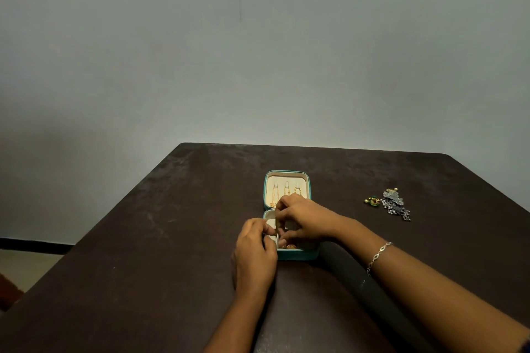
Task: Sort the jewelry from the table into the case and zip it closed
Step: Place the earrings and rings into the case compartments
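Both hands meet over the open teal zip-round jewellery case (298,255), which lies near the middle of the dark brown worktop (160,238). The left hand (255,252) comes in from 6 o'clock, back upward. Its fingers are curled against the case's 9 o'clock rim, with the thumb reaching inward. The right hand (304,222) enters from 4 o'clock on a long bare forearm and arches above the tray. Its fingers are bent down and its fingertips are gathered close to the left thumb. Whether either hand pinches something I cannot tell; anything between the fingertips is too small to make out.

There is one case, and its cream-lined lid (269,189) lies flat at 12 o'clock from the compartment tray. Three thin gold chains (274,195) hang side by side in the lid, the rightmost partly hidden by the right hand. One round gold-and-red piece (290,246) sits in the tray's compartment at 6 o'clock.

At 3 o'clock from the case, well apart from it, the loose jewellery rests on the worktop. It is one green-and-gold earring (372,200) and, just beside it, a heap of silver-grey filigree pieces (395,205) that cannot be counted. One silver link bracelet (378,256) circles the right wrist.
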`<action>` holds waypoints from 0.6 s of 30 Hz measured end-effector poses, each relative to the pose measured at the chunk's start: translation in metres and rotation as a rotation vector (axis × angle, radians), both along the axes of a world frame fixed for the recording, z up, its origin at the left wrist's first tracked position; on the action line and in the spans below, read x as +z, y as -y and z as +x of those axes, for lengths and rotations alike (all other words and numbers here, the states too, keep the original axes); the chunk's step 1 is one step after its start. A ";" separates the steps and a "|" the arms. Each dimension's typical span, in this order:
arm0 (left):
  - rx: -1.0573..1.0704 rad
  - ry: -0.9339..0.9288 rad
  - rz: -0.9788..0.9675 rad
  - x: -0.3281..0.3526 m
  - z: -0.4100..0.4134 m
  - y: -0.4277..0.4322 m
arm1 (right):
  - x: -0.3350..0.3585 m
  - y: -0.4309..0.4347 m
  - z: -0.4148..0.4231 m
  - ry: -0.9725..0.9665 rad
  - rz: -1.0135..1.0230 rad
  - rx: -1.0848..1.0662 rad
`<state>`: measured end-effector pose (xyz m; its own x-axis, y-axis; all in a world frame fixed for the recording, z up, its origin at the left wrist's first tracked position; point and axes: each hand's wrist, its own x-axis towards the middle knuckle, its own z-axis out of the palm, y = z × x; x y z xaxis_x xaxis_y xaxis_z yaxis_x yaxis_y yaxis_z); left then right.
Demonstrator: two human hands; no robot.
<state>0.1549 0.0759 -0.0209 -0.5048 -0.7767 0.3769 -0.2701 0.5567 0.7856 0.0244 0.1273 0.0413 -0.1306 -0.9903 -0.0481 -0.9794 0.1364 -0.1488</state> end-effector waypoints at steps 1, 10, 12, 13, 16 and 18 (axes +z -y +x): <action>0.003 0.002 -0.004 0.000 0.000 0.000 | -0.002 -0.001 0.001 0.019 -0.041 -0.017; 0.025 0.067 -0.042 0.000 0.000 0.001 | -0.017 -0.014 -0.004 0.154 -0.210 -0.014; 0.020 0.079 -0.058 0.001 0.000 0.001 | -0.018 -0.020 -0.006 0.221 -0.287 -0.061; 0.016 0.086 -0.066 0.001 0.000 0.001 | -0.018 -0.022 -0.007 0.232 -0.292 -0.069; 0.015 0.106 -0.088 0.000 -0.001 0.002 | -0.021 -0.029 -0.010 0.238 -0.265 -0.061; 0.019 0.100 -0.092 -0.001 -0.001 0.003 | -0.021 -0.034 -0.011 0.269 -0.321 -0.081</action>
